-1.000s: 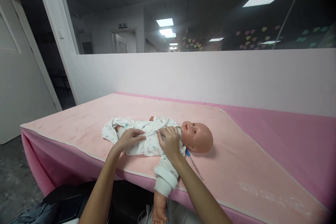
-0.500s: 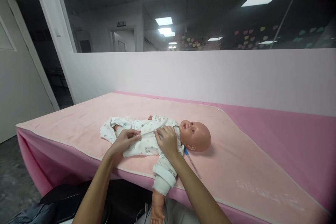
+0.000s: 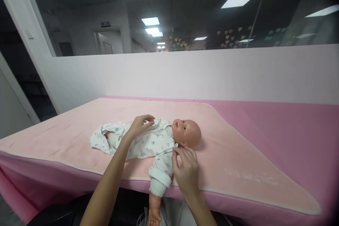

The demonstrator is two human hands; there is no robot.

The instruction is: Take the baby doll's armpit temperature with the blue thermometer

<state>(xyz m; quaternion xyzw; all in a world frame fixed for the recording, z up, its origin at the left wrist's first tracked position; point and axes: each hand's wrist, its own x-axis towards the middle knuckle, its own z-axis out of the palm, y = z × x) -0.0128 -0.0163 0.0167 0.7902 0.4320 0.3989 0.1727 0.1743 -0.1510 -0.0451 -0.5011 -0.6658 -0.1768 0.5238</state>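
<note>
A baby doll (image 3: 186, 133) lies on its back, head to the right, in a white printed romper (image 3: 148, 144). One of its arms (image 3: 154, 207) hangs over the near table edge, the sleeve cuff turned back. My left hand (image 3: 143, 125) is over the doll's chest at the far side of the romper, fingers curved and thumb apart from them. At the near shoulder, my right hand (image 3: 186, 165) pinches the romper fabric close to the neck. A bit of blue (image 3: 179, 146) shows beside the neck; the rest of that object is hidden behind my right hand.
A peach mat (image 3: 233, 162) covers much of the table, over a pink cloth (image 3: 280, 127). Behind stands a white wall (image 3: 169, 77) with a window above it. At lower left is a dark chair (image 3: 63, 212), below the table edge.
My right hand has moved from the chest to the near shoulder. My left hand has moved away from me to the far side of the chest. The camera view has turned right.
</note>
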